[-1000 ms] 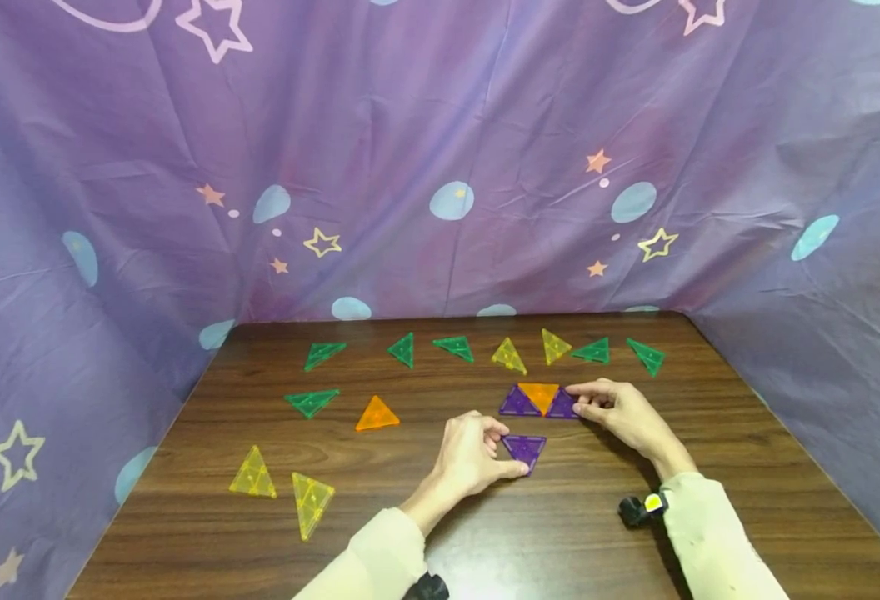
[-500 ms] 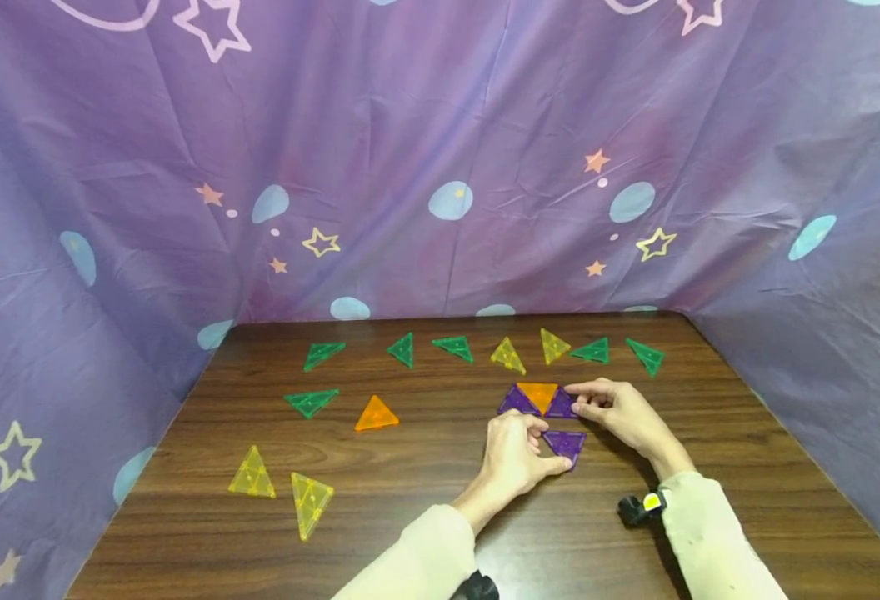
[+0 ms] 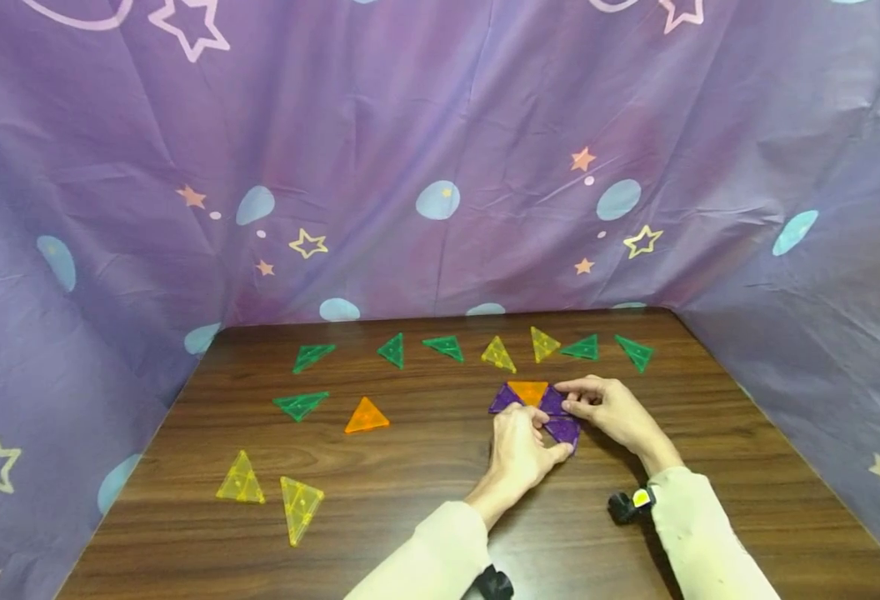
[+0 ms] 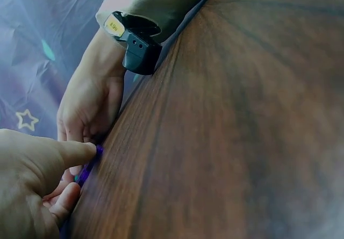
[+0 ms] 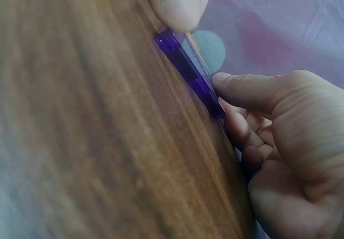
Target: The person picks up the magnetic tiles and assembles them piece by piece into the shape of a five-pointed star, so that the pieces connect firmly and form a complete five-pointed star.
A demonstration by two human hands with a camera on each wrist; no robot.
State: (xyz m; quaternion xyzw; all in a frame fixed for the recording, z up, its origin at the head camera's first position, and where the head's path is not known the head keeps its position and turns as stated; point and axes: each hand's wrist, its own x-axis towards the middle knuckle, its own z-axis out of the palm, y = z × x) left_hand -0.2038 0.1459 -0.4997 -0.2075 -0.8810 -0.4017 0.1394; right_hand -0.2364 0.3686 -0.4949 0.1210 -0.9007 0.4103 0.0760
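Observation:
In the head view, my left hand (image 3: 518, 446) pinches a purple triangular magnetic tile (image 3: 562, 430) between thumb and fingers. This tile lies against the front of a row: a left purple tile (image 3: 503, 400), an orange tile (image 3: 527, 392) and a right purple tile (image 3: 552, 399). The right purple tile's outer edge is held by the fingertips of my right hand (image 3: 616, 414). Part of the left purple tile is hidden by my left hand. The right wrist view has a purple tile edge (image 5: 188, 70) flat on the wood, between my left thumb (image 5: 180, 8) and right hand (image 5: 301, 137).
Along the back of the brown table (image 3: 380, 542) lie several green tiles (image 3: 580, 347) and two yellow tiles (image 3: 499, 354). To the left are a green tile (image 3: 301, 405), an orange tile (image 3: 367, 416) and two more yellow tiles (image 3: 241, 478). A patterned purple cloth (image 3: 380, 150) hangs behind.
My left hand has slid its purple tile rightward and then away from me, up against the row. The right hand keeps its place at the right purple tile. The head view has shifted slightly.

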